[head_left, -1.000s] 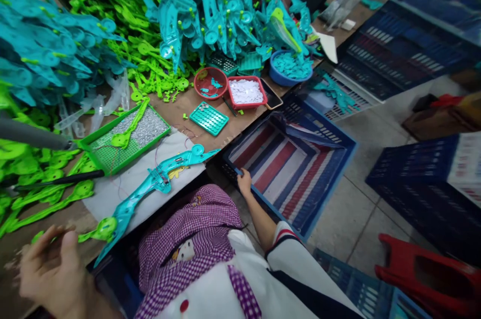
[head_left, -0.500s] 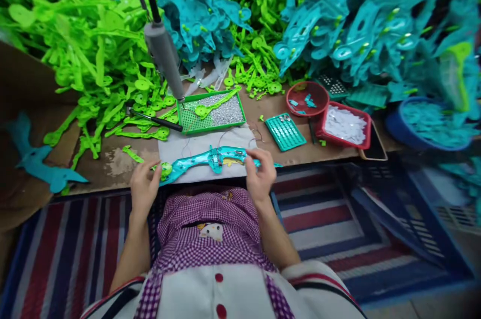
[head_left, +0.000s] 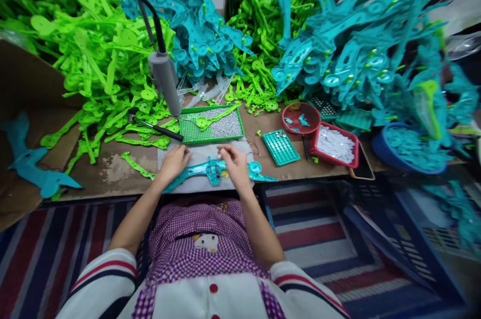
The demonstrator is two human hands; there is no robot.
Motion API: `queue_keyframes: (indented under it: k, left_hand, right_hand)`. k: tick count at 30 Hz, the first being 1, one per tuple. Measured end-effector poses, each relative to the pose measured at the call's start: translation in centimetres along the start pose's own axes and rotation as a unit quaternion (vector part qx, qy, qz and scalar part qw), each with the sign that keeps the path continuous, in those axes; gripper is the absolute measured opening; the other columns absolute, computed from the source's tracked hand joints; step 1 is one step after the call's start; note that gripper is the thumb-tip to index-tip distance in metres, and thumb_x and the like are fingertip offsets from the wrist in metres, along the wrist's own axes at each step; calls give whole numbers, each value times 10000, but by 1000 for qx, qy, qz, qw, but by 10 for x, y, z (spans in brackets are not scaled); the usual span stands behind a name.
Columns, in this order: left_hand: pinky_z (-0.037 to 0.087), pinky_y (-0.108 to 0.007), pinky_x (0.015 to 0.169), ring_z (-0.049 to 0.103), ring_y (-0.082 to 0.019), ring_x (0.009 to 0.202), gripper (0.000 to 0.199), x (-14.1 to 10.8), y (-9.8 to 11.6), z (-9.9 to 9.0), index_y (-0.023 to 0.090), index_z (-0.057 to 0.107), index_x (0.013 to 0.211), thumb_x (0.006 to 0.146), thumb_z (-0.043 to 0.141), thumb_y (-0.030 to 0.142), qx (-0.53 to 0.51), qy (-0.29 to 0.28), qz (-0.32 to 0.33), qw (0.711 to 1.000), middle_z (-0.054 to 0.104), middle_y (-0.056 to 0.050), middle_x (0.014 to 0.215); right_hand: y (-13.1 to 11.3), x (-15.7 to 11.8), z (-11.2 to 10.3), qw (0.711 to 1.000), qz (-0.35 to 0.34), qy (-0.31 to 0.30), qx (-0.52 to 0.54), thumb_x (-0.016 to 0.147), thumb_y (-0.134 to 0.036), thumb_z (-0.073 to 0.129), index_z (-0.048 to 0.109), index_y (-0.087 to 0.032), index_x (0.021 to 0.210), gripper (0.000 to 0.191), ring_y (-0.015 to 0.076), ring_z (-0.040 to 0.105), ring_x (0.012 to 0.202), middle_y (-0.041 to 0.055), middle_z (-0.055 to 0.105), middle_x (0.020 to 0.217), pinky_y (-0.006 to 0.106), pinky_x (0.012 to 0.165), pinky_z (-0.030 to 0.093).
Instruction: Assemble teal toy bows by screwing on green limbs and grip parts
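A long teal plastic shell [head_left: 199, 169] lies across the white cloth [head_left: 195, 187] at the table's front edge, with a yellow part partly showing by its middle. Over the shell's left part, my left hand [head_left: 175, 163] has its thumb and fingers pinched together near the cloth's far side. My right hand [head_left: 236, 166] hovers above the shell, right of its middle, fingertips also pinched. Whatever either pinch holds is too small to make out. Right of my right hand, the shell's round section and pointed end show. Thin wires [head_left: 254, 147] lie on the cloth's right side.
A grey electric screwdriver [head_left: 165, 81] hangs over a green tray [head_left: 210, 139] of small silver pieces. A black-handled tool [head_left: 167, 132] lies left. On the right are a teal tray [head_left: 281, 147], red bowl [head_left: 319, 121], red basket [head_left: 355, 163] and blue bowl [head_left: 409, 164]. Green and teal parts pile behind.
Both hands have left the shell's two ends and moved inward and away from my body, closing into pinches. The green round piece at the shell's left end is now hidden from view. The camera view has shifted.
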State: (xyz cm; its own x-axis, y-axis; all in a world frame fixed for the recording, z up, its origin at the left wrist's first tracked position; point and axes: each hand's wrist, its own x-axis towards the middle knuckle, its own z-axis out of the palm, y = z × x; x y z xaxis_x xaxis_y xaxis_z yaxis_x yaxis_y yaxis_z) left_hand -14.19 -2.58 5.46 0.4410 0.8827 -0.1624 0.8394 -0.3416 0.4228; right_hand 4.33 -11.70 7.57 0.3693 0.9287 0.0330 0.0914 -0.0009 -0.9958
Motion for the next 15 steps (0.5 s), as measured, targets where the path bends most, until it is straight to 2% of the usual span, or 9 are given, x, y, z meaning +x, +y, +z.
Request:
queue_keyframes:
  k: [2, 4, 6, 8, 10, 11, 13, 15]
  left_hand:
    - [486, -351, 842, 646, -245, 940, 175, -6, 5, -1, 180, 614, 965, 957, 461, 265, -46, 30, 44, 998, 686, -99, 981]
    - [488, -333, 844, 650, -223, 934, 195, -19, 11, -2, 195, 606, 985, 972, 440, 296, -85, 71, 101, 989, 696, -75, 977]
    - [488, -330, 843, 658, -216, 926, 223, -36, 18, -2, 202, 610, 1007, 985, 428, 330, -91, 105, 159, 978, 710, -69, 981]
    - [488, -330, 819, 666, -213, 887, 243, -52, 22, 2, 201, 621, 988, 996, 421, 337, -75, 120, 213, 967, 722, -69, 945]
    - [484, -324, 786, 670, -205, 831, 251, -66, 22, 9, 194, 629, 961, 1005, 423, 330, -65, 127, 266, 953, 725, -64, 890]
    - [483, -319, 775, 671, -200, 814, 247, -70, 20, 13, 190, 632, 960, 1006, 430, 325, -64, 133, 287, 947, 726, -62, 877]
    - [484, -311, 768, 675, -192, 798, 233, -74, 14, 20, 187, 640, 971, 1003, 452, 321, -73, 145, 311, 937, 730, -58, 874]
    - [491, -307, 769, 677, -190, 795, 230, -73, 6, 26, 191, 652, 975, 993, 477, 340, -93, 149, 307, 935, 732, -56, 875]
  right_hand:
    - [10, -16, 6, 998, 45, -26, 19, 851, -551, 595, 703, -207, 980, 383, 155, 636, 818, 32, 717, 915, 321, 820, 507]
    - [12, -20, 20, 989, 104, -58, 87, 840, -584, 604, 688, -216, 1037, 426, 176, 659, 941, 51, 728, 1018, 339, 908, 496]
    - [7, -13, 34, 959, 178, -91, 202, 824, -591, 626, 658, -215, 1069, 450, 176, 672, 954, 51, 735, 997, 334, 916, 501]
    - [-3, -1, 40, 912, 226, -108, 324, 799, -560, 670, 633, -214, 1061, 436, 155, 681, 871, 30, 734, 914, 296, 840, 521]
    - [-16, 6, 39, 883, 217, -96, 405, 770, -510, 711, 627, -212, 1022, 399, 112, 646, 719, -12, 701, 808, 234, 704, 505]
    - [-23, 5, 37, 881, 196, -86, 422, 764, -490, 718, 632, -208, 990, 372, 86, 595, 628, -36, 663, 742, 204, 624, 469]
    - [-34, -3, 31, 894, 146, -73, 417, 786, -471, 697, 644, -195, 920, 311, 50, 447, 505, -74, 547, 625, 178, 506, 357]
    - [-42, -18, 27, 913, 112, -71, 385, 838, -475, 640, 645, -184, 871, 293, 49, 348, 487, -85, 448, 583, 187, 468, 275]
